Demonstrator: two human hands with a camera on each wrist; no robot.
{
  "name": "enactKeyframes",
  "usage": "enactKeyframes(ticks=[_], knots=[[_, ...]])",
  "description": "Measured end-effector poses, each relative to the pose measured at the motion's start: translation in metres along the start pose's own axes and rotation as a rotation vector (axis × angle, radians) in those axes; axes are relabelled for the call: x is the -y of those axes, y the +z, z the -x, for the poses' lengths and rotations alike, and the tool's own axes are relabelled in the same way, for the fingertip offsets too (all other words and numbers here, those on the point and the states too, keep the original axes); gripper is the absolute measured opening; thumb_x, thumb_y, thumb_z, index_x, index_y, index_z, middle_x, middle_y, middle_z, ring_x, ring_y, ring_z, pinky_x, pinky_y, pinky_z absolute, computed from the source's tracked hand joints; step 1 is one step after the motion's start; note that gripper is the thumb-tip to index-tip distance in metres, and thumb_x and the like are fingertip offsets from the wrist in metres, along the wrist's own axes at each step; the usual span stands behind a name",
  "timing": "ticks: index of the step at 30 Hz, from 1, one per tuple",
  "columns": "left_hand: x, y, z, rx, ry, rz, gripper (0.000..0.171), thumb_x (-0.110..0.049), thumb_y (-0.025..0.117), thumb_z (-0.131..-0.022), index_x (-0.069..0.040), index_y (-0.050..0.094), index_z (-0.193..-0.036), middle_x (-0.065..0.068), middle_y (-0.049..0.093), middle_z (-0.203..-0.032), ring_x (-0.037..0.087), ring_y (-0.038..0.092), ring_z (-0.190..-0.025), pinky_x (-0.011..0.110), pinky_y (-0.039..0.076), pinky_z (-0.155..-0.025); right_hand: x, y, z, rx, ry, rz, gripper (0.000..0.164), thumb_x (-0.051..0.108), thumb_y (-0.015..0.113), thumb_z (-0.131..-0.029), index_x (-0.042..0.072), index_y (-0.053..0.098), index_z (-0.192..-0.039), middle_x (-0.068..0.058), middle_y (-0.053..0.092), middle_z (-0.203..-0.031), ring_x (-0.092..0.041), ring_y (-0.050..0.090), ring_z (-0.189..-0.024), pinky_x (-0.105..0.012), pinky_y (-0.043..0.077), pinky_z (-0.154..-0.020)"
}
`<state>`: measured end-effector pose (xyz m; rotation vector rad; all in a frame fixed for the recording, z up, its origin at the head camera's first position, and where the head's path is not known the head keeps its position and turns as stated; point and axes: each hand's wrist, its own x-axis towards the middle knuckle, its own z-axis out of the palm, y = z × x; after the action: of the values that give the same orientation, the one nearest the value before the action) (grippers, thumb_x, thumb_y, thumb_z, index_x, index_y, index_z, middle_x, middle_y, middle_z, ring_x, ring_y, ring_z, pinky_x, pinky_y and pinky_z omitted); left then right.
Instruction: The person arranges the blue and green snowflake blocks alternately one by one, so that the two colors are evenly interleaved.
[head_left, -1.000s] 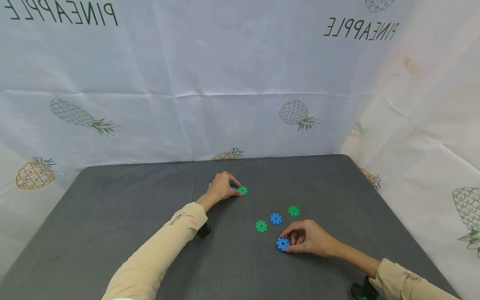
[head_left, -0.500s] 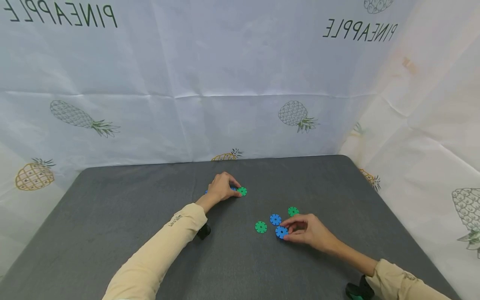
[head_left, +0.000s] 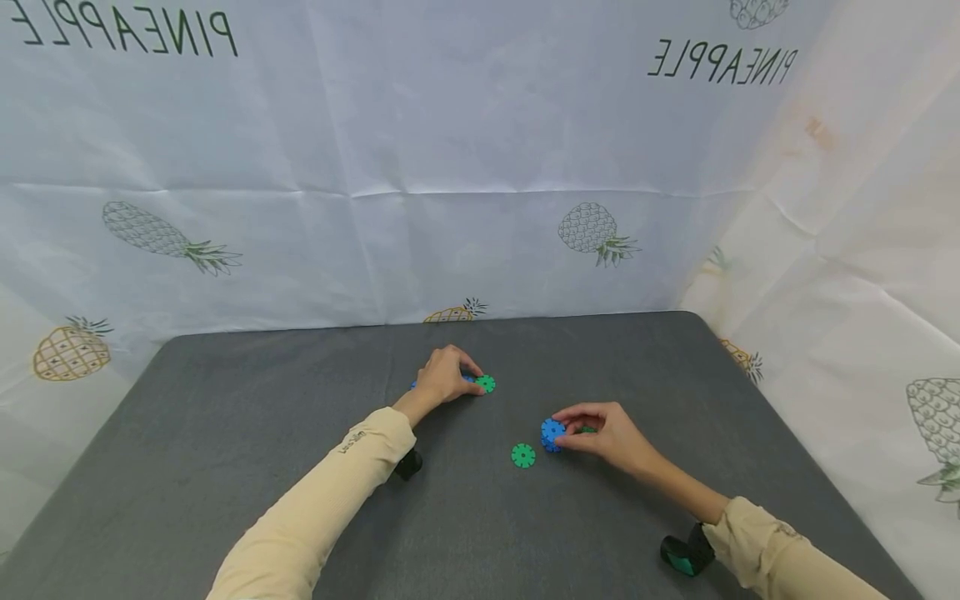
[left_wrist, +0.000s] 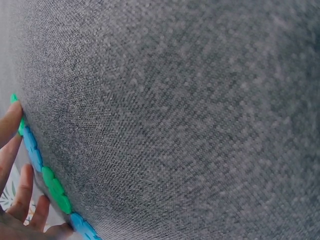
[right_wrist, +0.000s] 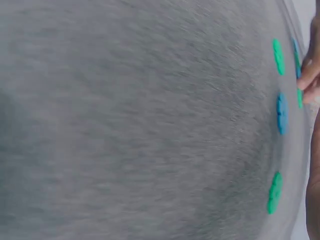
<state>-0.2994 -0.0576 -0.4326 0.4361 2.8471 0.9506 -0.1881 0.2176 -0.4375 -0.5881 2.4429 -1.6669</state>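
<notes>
My left hand (head_left: 444, 377) is at a row of joined notched plastic discs, with thumb and index finger at the green end disc (head_left: 486, 383). In the left wrist view the row alternates green and blue, and the fingers (left_wrist: 22, 192) lie along it. My right hand (head_left: 611, 435) pinches a blue notched disc (head_left: 553, 428) between thumb and fingertips. That disc overlaps another blue disc (head_left: 551, 447) in the head view; whether they touch cannot be told. A loose green disc (head_left: 522, 455) lies to their left. Another green disc (head_left: 588, 430) is mostly hidden behind the right hand.
A grey cloth-covered table (head_left: 225, 467) carries everything. White curtains (head_left: 450, 108) printed with pineapples hang behind it and at the sides. In the right wrist view a blue disc (right_wrist: 282, 113) lies between two green ones.
My right hand has moved away from me and slightly left, carrying the blue disc from the near side of the loose discs to over the loose blue one. The left hand stays still.
</notes>
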Motion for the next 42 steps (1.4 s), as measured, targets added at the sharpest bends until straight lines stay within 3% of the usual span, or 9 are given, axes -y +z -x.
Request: enactKeyframes(ticks=[17, 28, 42], knots=[[-0.001, -0.001, 0.0, -0.011, 0.002, -0.009, 0.016, -0.025, 0.085, -0.074, -0.019, 0.079, -0.087, 0.005, 0.062, -0.117, 0.028, 0.057, -0.108, 0.057, 0.044, -0.088, 0.001, -0.006, -0.052, -0.006, 0.086, 0.024, 0.031, 0.011, 0.077, -0.082, 0.0, 0.069, -0.11, -0.011, 0.069, -0.094, -0.015, 0.065, -0.078, -0.024, 0.051, -0.07], [-0.001, 0.002, 0.0, -0.007, -0.023, -0.014, 0.016, -0.026, 0.085, -0.073, -0.021, 0.079, -0.087, 0.004, 0.063, -0.116, 0.027, 0.058, -0.107, 0.056, 0.044, -0.088, -0.008, 0.005, -0.082, 0.12, 0.091, -0.029, 0.032, 0.009, 0.073, -0.085, -0.003, 0.067, -0.114, -0.014, 0.07, -0.097, -0.017, 0.066, -0.083, -0.028, 0.053, -0.079], [-0.001, 0.001, 0.001, -0.002, -0.015, -0.016, 0.016, -0.027, 0.085, -0.074, -0.021, 0.079, -0.088, 0.005, 0.06, -0.121, 0.027, 0.056, -0.108, 0.054, 0.045, -0.085, -0.007, 0.016, -0.108, 0.062, 0.125, 0.131, 0.028, 0.011, 0.076, -0.083, -0.001, 0.07, -0.107, -0.008, 0.07, -0.089, -0.016, 0.066, -0.077, -0.029, 0.052, -0.072]])
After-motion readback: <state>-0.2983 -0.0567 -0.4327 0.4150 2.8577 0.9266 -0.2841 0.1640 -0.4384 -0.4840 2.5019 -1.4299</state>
